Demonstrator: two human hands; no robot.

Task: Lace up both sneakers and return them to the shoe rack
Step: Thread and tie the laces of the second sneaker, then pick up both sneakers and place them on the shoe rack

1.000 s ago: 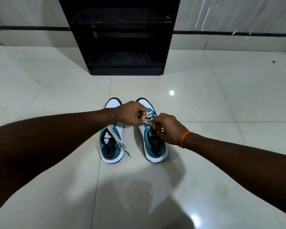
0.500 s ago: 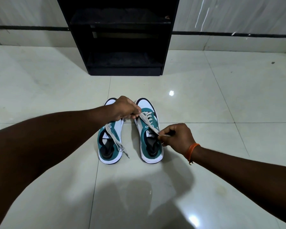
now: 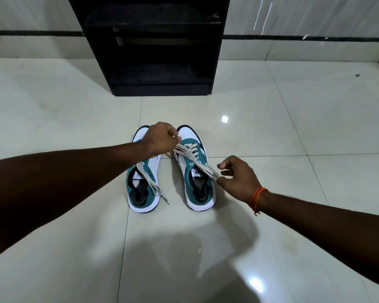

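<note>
Two teal-and-white sneakers stand side by side on the floor, toes toward the rack. The left sneaker [image 3: 143, 189] has loose grey laces trailing off its right side. The right sneaker [image 3: 197, 178] is partly laced near the toe. My left hand [image 3: 160, 138] hovers over the toes, pinching one end of the right sneaker's lace [image 3: 195, 160]. My right hand [image 3: 236, 178] is beside the right sneaker's opening, thumb and fingertip pinching the other lace end while the other fingers are spread. The lace runs taut across the tongue.
A black shoe rack [image 3: 155, 47] with dark shelves stands against the wall behind the sneakers. Glossy white floor tiles [image 3: 271, 127] surround everything. An orange thread band [image 3: 257, 196] circles my right wrist.
My hands have drawn apart: the right one pulled the lace end back and to the right, off the tongue, and spread its other fingers. The left hand stayed near the toes.
</note>
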